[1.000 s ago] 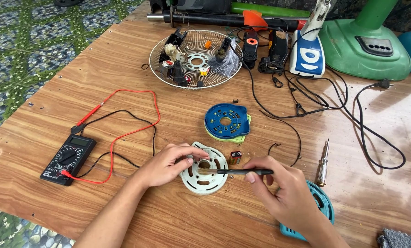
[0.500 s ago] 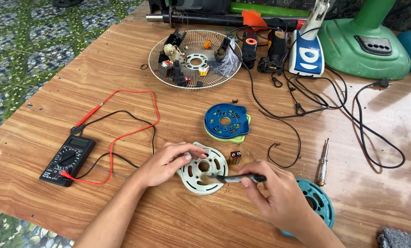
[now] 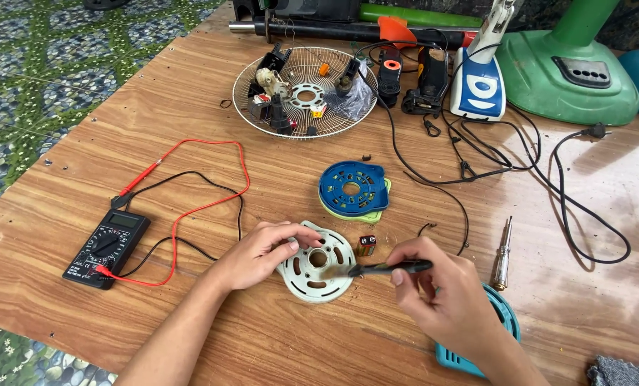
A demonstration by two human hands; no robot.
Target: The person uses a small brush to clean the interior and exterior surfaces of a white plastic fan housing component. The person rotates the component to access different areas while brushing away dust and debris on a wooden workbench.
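Wooden table (image 3: 155, 107) over pebble-patterned floor (image 3: 41, 57)

Left hand (image 3: 258, 254) flat, fingers spread; right hand (image 3: 444, 293) in pinched grip.
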